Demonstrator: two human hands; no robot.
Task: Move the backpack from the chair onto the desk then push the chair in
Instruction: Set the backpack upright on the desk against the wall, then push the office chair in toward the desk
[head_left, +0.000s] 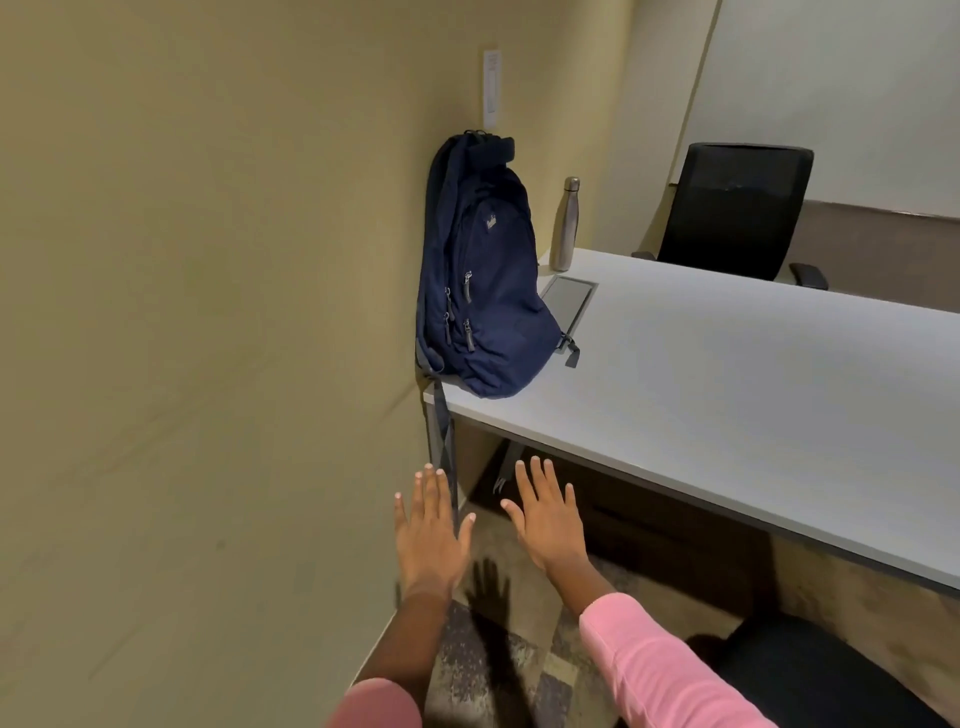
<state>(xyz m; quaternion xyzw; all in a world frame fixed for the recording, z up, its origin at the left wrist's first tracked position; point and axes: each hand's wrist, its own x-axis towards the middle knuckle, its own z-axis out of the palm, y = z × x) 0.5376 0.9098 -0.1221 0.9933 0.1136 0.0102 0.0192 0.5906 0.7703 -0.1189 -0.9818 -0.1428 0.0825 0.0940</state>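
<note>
Lower centre of frame: left hand (430, 530) and right hand (546, 514) were spread flat, empty (pink sleeves), chair (810, 675) seat at lower right outside the desk (727, 374), navy backpack (480, 270) upright on its left corner against the wall, steel bottle (565, 224) behind.

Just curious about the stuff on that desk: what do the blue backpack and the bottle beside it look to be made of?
The backpack looks like woven navy fabric, matte and softly creased, probably nylon or polyester. The bottle looks like brushed steel: silvery with a dull sheen.
</note>
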